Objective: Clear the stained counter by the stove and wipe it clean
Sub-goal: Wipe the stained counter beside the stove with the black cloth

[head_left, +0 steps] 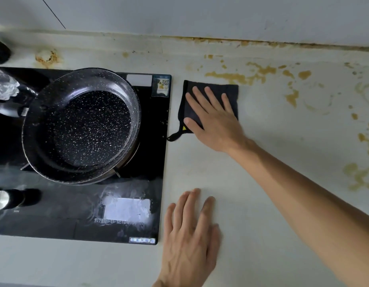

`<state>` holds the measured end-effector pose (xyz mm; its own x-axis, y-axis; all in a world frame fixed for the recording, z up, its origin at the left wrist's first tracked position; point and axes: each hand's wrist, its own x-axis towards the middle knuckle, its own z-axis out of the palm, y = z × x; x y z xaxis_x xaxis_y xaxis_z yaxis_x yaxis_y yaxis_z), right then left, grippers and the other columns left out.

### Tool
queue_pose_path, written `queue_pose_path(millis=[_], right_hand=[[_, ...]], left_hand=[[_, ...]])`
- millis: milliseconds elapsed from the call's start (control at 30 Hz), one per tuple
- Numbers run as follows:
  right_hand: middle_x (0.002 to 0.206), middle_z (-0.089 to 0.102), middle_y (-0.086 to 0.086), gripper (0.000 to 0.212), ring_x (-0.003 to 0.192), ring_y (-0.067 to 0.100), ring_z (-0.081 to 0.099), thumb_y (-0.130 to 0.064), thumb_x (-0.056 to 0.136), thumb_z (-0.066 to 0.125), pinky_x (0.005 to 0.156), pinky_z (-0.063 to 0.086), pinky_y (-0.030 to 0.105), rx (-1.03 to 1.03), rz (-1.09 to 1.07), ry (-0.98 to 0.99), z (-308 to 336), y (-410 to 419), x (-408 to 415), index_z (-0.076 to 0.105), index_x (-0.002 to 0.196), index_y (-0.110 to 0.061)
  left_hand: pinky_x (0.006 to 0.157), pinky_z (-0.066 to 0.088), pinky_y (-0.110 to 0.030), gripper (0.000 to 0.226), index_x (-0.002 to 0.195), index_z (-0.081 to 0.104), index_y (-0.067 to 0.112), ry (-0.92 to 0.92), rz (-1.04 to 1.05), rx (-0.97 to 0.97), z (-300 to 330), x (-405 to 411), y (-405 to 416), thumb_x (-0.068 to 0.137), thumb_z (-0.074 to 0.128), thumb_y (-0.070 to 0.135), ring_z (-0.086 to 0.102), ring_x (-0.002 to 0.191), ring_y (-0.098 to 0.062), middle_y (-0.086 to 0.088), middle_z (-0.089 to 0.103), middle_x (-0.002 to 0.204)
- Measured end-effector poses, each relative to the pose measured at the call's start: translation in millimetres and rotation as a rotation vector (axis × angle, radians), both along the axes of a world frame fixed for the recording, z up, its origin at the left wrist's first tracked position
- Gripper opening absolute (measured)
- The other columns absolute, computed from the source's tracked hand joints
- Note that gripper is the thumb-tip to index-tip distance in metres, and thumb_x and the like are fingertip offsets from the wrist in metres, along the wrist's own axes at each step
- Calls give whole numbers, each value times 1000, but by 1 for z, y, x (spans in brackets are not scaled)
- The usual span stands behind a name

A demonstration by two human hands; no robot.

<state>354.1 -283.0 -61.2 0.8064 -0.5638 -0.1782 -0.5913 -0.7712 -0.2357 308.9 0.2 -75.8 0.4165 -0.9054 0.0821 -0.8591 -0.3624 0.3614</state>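
right hand: palm down, flat on the cloth, fingers spread moderately and straight, tips aimed toward the back wall and a little toward the stove; thumb out to the side over the cloth's near left edge. nothing is gripped; the hand presses rather than pinches.

left hand: palm down, flat on the bare counter near the front edge, just beside the stove's right front corner. fingers loosely together, straight, pointing toward the back wall. holds nothing.

cloth: dark grey, folded roughly square, lying flat on the counter just right of the stove's right edge, toward the back half of the counter. its edges run about parallel with the stove edge, slightly skewed. a black hanging loop trails from the near left corner toward the stove, with a small yellow tag beside it.

stains: yellowish-brown patches and ring marks, spread behind and to the right of the cloth, also along the seam at the wall and far right of the counter. the patch between cloth and left hand looks pale and clean.

stove: black glass top, left of both hands.

pan: black, speckled, on the burner, handle pointing left.

knob: metal, front left of stove.
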Motion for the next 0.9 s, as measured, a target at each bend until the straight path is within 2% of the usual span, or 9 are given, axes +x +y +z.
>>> queue_pose_path(millis=[67,133,267,467,700,900], right_hand=[[175,-6,-11,69,162,17,-9,-62,107,18,130,-4,53,13,2,2,0,-16,14,2,168,-34],[175,-7,-12,69,162,16,-11,-62,107,17,130,-5,53,15,2,1,-1,-31,27,1,168,-34],[175,-8,-13,69,162,15,-12,-64,106,14,130,-6,52,-5,-18,1,-5,-58,44,0,167,-36],[175,-7,-10,68,162,18,-11,-63,107,15,130,-6,53,-7,-76,-2,-3,-67,51,2,168,-35],[176,-3,-9,69,163,21,-7,-61,105,13,130,-3,55,-43,116,0,-7,-32,31,4,168,-34],[176,-1,-12,65,163,15,-4,-59,108,19,131,-1,52,-18,52,-40,-4,-68,66,7,168,-36]], left_hand=[[120,35,-53,54,152,54,21,-2,-14,-5,12,16,-27,103,49,43,40,152,-33,-9,41,166],[123,29,-54,55,153,51,19,-19,-19,19,19,35,-61,103,52,41,35,153,-34,-10,39,166],[123,28,-61,58,155,46,19,-7,-3,122,13,51,-107,102,50,42,31,157,-37,-11,37,167],[127,22,-61,62,157,45,21,-35,8,101,-7,51,-111,102,49,47,26,161,-33,-9,35,170],[127,21,-63,63,157,45,18,-45,7,80,-14,49,-112,101,50,46,25,161,-35,-11,36,169],[128,19,-61,65,158,43,22,-44,-9,69,-18,51,-110,100,52,48,24,163,-32,-8,31,172]])
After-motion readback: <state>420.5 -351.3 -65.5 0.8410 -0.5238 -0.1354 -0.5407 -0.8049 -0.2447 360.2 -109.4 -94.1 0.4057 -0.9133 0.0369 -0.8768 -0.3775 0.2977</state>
